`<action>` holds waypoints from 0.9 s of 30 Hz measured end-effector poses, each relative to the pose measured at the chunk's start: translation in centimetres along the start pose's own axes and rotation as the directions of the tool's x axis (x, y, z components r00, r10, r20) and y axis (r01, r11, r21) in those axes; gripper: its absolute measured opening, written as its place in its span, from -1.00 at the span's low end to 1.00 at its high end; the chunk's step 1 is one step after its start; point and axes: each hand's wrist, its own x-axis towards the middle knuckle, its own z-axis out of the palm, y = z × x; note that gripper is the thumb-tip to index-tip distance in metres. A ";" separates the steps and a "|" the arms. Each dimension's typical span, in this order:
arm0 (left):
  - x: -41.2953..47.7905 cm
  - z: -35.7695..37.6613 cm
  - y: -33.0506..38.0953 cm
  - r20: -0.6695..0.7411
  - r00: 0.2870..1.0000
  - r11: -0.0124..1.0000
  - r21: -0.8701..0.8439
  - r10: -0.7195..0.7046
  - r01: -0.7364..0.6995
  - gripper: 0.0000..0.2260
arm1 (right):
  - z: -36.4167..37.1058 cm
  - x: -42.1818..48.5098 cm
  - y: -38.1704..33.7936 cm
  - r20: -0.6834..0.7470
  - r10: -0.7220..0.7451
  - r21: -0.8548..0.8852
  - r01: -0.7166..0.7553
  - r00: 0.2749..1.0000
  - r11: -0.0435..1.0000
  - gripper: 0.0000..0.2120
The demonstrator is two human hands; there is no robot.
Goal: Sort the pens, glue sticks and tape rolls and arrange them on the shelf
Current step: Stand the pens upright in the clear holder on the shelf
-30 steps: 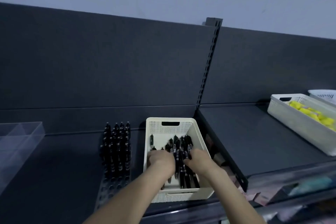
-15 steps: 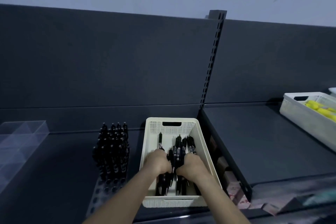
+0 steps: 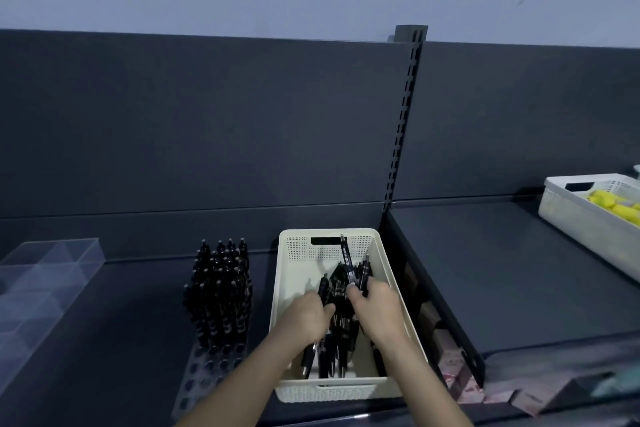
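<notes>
A cream perforated basket [image 3: 298, 250] stands on the dark shelf [image 3: 121, 305] and holds several black pens [image 3: 332, 354]. Both of my hands are inside it. My left hand [image 3: 304, 317] has its fingers curled around pens in the pile. My right hand [image 3: 375, 308] grips a bunch of pens, and one black pen [image 3: 347, 262] sticks up out of that grip toward the basket's far wall. Left of the basket, a pen rack [image 3: 201, 378] with round holes carries several upright black pens [image 3: 221, 291].
A clear acrylic divider box [image 3: 38, 288] sits at the far left. At the right, a white basket [image 3: 568, 215] with yellow items [image 3: 611, 204] rests on the neighbouring shelf [image 3: 502, 274]. A slotted upright post [image 3: 401, 135] separates the two shelf bays.
My right hand has lifted a bunch of pens so one now points up at the basket's far wall. My left hand has shifted slightly within the pile. The view panned a little.
</notes>
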 end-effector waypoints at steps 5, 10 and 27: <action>-0.6 -0.7 -0.4 -0.081 0.996 0.883 -0.466 0.022 -0.057 -0.76 | -0.3 0.0 0.1 -0.049 -0.017 0.260 0.029 0.999 0.965 -0.88; -2.1 -3.1 -0.7 -0.109 0.989 0.524 -0.839 0.101 -0.146 -0.85 | -2.0 -1.7 -1.8 0.054 0.005 0.628 -0.038 0.999 0.778 -0.86; -11.0 -10.3 -12.0 -0.343 0.938 0.363 -0.870 0.041 -0.334 -0.83 | 4.9 -11.0 -14.0 0.275 -0.353 0.523 0.169 0.894 0.836 -0.76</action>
